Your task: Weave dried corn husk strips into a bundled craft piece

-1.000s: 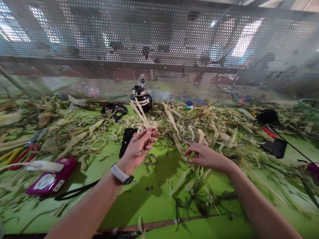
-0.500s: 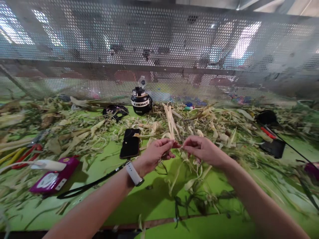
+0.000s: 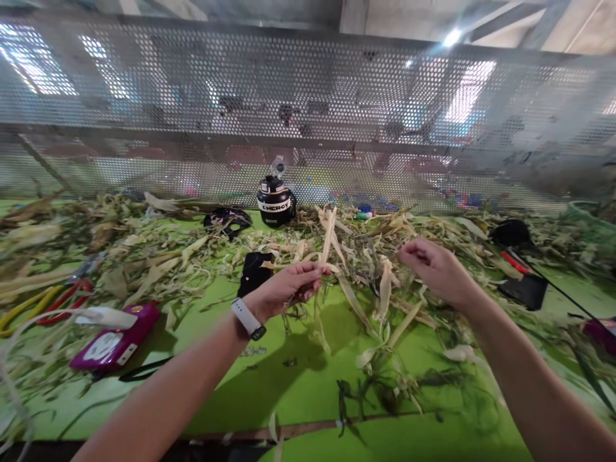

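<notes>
My left hand (image 3: pixel 294 283), wearing a watch (image 3: pixel 247 318) with a pale strap, pinches a small bunch of dried corn husk strips (image 3: pixel 329 236) above the green tabletop. The strips rise from its fingertips, and a thin pale end hangs below. To the right, my right hand (image 3: pixel 436 266) hovers over the loose husks, apart from the held bunch. Its thumb and fingers are pressed together; whatever they may hold is too small to make out. Between the hands lie further dry husk pieces (image 3: pixel 385 290). Just behind my left wrist is a dark phone (image 3: pixel 254 273), partly covered.
A perforated metal panel (image 3: pixel 308 96) stands behind the table. Before it are a black bottle (image 3: pixel 275 208) and a black mask (image 3: pixel 227 221). At left lie a purple device (image 3: pixel 118 340) with a white cable and tools with red and yellow handles (image 3: pixel 65 300). Husk scraps (image 3: pixel 158 269) litter the green surface.
My left hand moved right with the husk strips, then slightly back left. My right hand came close to it, then drew away up and to the right. The view tilted upward slightly.
</notes>
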`<move>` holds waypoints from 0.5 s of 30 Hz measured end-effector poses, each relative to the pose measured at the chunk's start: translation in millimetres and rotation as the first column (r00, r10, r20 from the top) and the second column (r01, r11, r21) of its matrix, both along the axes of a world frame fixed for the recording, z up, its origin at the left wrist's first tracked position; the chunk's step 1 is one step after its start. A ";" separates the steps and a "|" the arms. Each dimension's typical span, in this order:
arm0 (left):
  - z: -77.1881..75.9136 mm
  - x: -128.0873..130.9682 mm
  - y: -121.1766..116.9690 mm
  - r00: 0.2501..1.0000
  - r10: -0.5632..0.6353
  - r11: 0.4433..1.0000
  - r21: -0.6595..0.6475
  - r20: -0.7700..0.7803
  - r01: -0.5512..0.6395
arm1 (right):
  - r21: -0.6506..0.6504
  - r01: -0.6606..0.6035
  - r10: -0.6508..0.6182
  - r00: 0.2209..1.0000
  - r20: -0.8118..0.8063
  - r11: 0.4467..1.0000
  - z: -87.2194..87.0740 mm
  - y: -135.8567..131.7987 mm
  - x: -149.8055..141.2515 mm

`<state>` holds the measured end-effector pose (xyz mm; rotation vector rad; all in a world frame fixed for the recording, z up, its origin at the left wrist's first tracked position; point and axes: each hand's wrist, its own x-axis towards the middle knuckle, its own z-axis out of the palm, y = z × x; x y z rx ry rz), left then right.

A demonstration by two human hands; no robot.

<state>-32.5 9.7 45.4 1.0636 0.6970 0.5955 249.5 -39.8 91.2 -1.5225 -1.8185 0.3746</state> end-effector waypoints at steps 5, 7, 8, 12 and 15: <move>-5.9 -13.7 13.5 0.999 -0.005 0.998 0.060 -0.052 0.008 | 0.082 0.153 -0.141 0.981 -0.135 0.985 2.8 -1.2 26.9; -7.2 -16.8 16.3 0.996 -0.028 0.996 0.086 -0.086 0.035 | 0.076 0.183 -0.172 0.975 -0.139 0.980 3.9 -3.5 34.3; -7.6 -18.4 17.1 0.993 -0.038 0.994 0.102 -0.114 0.050 | 0.084 0.211 -0.198 0.970 -0.140 0.974 4.1 -4.9 38.2; -10.6 -25.0 18.2 0.972 -0.076 0.982 0.152 -0.223 0.112 | 0.147 0.366 -0.341 0.925 -0.169 0.919 0.3 -9.5 56.1; -14.6 -28.0 18.2 0.970 -0.066 0.980 0.168 -0.234 0.107 | 0.129 0.410 -0.388 0.906 -0.169 0.903 -9.3 -8.9 69.0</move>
